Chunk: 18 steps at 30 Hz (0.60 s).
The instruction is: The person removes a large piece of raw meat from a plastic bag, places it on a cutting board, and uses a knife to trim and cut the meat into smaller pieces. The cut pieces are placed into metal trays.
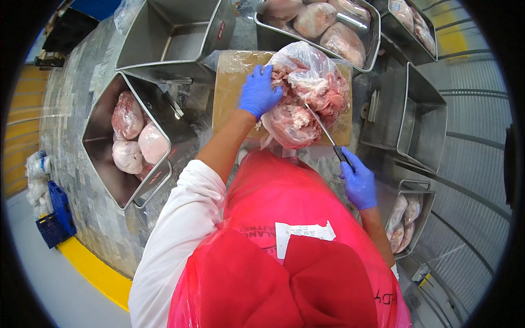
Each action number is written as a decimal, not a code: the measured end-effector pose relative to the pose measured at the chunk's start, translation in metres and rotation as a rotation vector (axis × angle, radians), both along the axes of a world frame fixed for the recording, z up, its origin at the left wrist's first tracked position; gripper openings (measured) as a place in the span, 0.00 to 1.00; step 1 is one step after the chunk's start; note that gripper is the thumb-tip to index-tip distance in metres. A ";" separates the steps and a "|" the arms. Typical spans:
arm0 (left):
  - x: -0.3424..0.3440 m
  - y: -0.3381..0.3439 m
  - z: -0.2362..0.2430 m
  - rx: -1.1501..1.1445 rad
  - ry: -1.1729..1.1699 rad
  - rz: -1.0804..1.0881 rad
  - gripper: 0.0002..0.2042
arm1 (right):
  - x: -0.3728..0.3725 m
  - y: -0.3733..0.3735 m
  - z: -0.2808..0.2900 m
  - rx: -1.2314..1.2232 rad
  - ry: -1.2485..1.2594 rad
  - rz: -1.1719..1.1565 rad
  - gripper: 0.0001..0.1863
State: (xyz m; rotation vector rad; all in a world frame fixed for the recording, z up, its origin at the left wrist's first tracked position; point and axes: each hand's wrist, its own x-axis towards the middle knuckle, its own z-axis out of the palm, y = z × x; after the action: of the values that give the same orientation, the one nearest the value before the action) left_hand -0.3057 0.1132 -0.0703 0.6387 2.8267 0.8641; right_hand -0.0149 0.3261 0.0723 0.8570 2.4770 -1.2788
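A large piece of raw meat (328, 90), pink with whitish fat and skin, rests on a tan cutting board (229, 82) in front of me. It lies opened up, with ragged flesh facing upward. My left hand (259, 92), in a blue glove, presses against the meat's left side with its fingers stretched forward. In my right hand (358, 180), also blue-gloved, is the black handle of a knife (324, 124). The narrow blade points up and left, and its tip touches the middle of the meat.
Metal bins stand around the board. The left bin (104, 104), the far bin (263, 33) and the lower right bin (424, 218) hold several meat pieces. Two others, an upper left bin (183, 41) and a right bin (424, 126), show bare insides. Blue crates (57, 210) sit far left.
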 end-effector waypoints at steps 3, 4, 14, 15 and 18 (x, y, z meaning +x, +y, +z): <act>0.005 -0.005 0.005 0.014 -0.044 0.042 0.37 | -0.011 -0.012 0.021 0.182 -0.073 0.052 0.23; 0.006 -0.007 0.006 0.010 -0.069 0.042 0.38 | -0.015 -0.014 0.028 0.283 -0.072 0.110 0.22; 0.002 -0.013 0.007 0.088 -0.235 0.095 0.45 | -0.114 0.002 0.123 0.657 -0.293 0.634 0.19; 0.002 -0.014 0.007 0.109 -0.256 0.095 0.45 | -0.116 0.001 0.123 0.657 -0.270 0.638 0.19; -0.004 -0.016 0.006 0.152 -0.309 0.099 0.46 | -0.119 -0.002 0.110 0.654 -0.217 0.650 0.19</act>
State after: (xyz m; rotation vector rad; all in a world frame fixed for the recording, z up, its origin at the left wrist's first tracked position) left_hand -0.3096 0.0974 -0.0641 0.3468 2.5501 1.0976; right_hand -0.1339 0.3241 0.1823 0.2102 2.6591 -0.1540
